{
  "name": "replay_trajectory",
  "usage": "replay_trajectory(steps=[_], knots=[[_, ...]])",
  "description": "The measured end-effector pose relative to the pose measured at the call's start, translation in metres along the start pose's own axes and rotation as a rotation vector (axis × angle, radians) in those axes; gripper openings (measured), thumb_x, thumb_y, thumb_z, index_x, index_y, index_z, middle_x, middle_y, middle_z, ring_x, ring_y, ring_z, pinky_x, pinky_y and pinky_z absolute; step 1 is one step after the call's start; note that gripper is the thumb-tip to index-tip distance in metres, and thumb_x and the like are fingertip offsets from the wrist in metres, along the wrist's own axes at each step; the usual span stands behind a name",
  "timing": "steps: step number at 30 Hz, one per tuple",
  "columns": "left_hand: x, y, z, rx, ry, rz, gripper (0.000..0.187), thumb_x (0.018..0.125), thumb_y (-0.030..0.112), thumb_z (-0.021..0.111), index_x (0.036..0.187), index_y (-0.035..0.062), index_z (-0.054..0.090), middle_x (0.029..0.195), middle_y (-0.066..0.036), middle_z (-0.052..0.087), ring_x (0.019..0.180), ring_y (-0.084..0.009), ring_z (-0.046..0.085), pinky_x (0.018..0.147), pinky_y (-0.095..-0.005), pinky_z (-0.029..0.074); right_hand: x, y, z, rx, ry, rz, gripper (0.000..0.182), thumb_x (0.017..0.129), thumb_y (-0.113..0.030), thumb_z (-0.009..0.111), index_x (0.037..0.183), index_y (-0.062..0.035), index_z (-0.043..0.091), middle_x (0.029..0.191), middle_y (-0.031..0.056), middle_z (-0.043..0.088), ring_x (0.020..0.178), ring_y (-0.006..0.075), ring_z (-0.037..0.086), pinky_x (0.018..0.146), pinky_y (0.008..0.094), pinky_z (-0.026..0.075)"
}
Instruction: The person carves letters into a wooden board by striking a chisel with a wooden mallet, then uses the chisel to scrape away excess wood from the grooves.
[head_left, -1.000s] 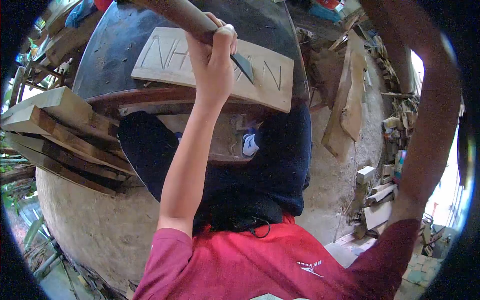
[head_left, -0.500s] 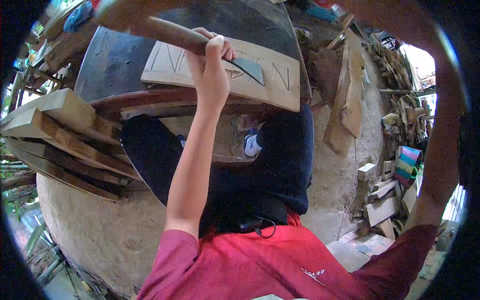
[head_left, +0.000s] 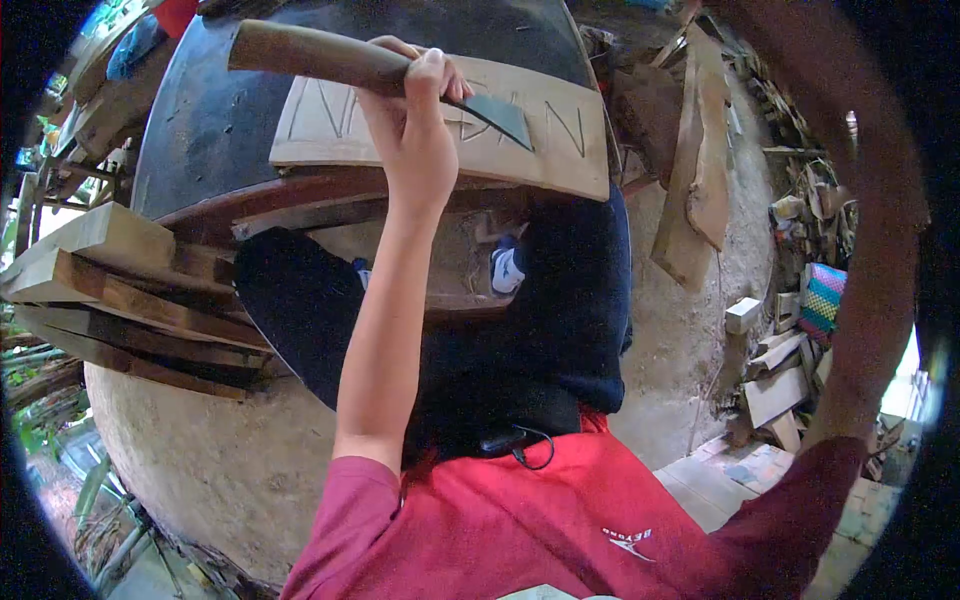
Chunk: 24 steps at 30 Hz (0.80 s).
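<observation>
— What sits off to your left?

— A stack of planks, piled flat beside the dark table, their ends reaching toward its near-left edge. My knees in dark trousers are tucked under the table's near edge.

— And your left hand?

— My left hand is wrapped tight around a chisel, fingers curled and pressed together over the wooden handle, thumb across the top. The handle slants up and to the left, out past my fist; the dark metal blade comes out on the right side of my fist and points down to the right.

— Where does the blade meet the wood?

— On the board, a pale plank lying along the table's near edge, tilted a little, with big letters cut into its face. The blade tip rests near the middle of the lettering, between an "N" on the left part and an "N" at the right end. My fist hides some letters.

— Your right hand?

— Only my right arm shows, raised along the right side and blurred. The hand itself is out of view, so I cannot tell what its fingers do.

— Anything farther right?

— Offcuts of wood scattered on the dirt floor, and a long slab lying past the table's right edge.
</observation>
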<state>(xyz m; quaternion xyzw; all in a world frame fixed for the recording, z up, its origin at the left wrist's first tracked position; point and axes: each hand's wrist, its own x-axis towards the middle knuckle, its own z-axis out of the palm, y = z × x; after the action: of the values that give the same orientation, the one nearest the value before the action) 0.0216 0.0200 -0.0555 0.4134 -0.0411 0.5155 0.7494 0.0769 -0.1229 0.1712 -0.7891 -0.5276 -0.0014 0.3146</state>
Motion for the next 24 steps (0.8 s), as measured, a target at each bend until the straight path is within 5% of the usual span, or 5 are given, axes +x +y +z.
replay_trajectory(steps=[6,10,12,19,24], knots=[[-0.002,0.004,0.002,0.021,0.061,0.013,0.014,0.098,0.008,0.056,0.1,0.0086,0.042,0.078,-0.003,0.044,0.075,-0.0179,0.052,0.076,-0.04,0.053,-0.056,0.097,0.004,-0.293,0.124,0.153,0.057,0.101,-0.038,0.064,0.149,-0.0101,0.051,0.11,0.007,0.07,0.088,0.0134,0.064,0.076,0.0282,0.051],[-0.004,-0.003,-0.008,0.245,0.065,0.082,0.013,0.098,0.008,0.056,0.103,0.0058,0.044,0.08,-0.006,0.05,0.079,-0.0221,0.058,0.082,-0.0451,0.057,-0.106,0.13,0.043,0.188,0.107,0.47,0.057,0.101,-0.034,0.064,0.149,-0.0095,0.048,0.11,0.0086,0.068,0.088,0.0161,0.065,0.074,0.0298,0.054],[-0.005,-0.001,-0.008,0.277,0.09,0.074,0.013,0.099,0.009,0.055,0.104,0.0044,0.045,0.081,-0.008,0.053,0.08,-0.0242,0.061,0.084,-0.0469,0.058,-0.129,0.139,0.055,0.314,0.106,0.664,0.057,0.101,-0.033,0.063,0.151,-0.0111,0.046,0.101,0.0055,0.067,0.077,0.0106,0.061,0.063,0.025,0.051],[-0.006,0.005,0.003,0.268,0.194,0.016,0.011,0.103,0.01,0.051,0.103,0.003,0.043,0.079,-0.011,0.058,0.073,-0.0211,0.061,0.078,-0.0425,0.058,-0.165,0.136,0.083,0.519,0.139,0.753,0.058,0.105,-0.029,0.056,0.156,-0.0102,0.036,0.095,0.0051,0.063,0.066,0.0085,0.057,0.053,0.0228,0.047],[-0.009,0.008,0.008,0.522,0.246,0.053,0.015,0.103,0.015,0.052,0.101,0.0032,0.043,0.08,-0.011,0.061,0.075,-0.0182,0.06,0.078,-0.0367,0.055,-0.169,0.138,0.09,0.619,0.139,0.789,0.059,0.104,-0.03,0.057,0.156,-0.0102,0.036,0.101,0.0057,0.064,0.074,0.0111,0.061,0.061,0.0251,0.05]])
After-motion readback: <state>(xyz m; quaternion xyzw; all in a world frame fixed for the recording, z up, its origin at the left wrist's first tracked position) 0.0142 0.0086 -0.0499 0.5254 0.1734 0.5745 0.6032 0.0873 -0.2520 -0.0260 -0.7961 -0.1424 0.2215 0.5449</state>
